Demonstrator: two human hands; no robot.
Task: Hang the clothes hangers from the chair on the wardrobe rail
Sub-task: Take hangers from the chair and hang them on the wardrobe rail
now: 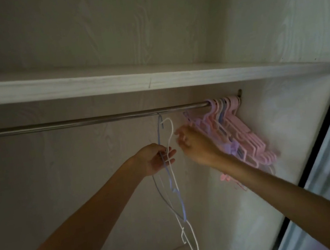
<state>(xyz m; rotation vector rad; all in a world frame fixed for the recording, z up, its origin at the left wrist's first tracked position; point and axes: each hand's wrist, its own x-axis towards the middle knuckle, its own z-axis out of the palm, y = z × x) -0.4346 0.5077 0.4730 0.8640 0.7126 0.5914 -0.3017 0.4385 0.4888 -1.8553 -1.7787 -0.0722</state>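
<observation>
A metal wardrobe rail [89, 121] runs across under a shelf. At its right end hang several pink and lilac hangers [241, 134], bunched against the side wall. My left hand [155, 159] is shut on a bundle of thin hangers, a blue one [177, 193] and a white one [191, 243]; their hooks reach up close under the rail. My right hand [195, 144] is just right of them, fingers curled and apart, in front of the hanging bunch. Whether it touches a lilac hanger [188, 120] just below the rail I cannot tell.
A pale wooden shelf [155, 80] sits just above the rail. The wardrobe's right wall [279, 124] is right behind the hung bunch. A dark sliding-door frame [324, 127] runs along the right edge. The rail's left stretch carries no hangers.
</observation>
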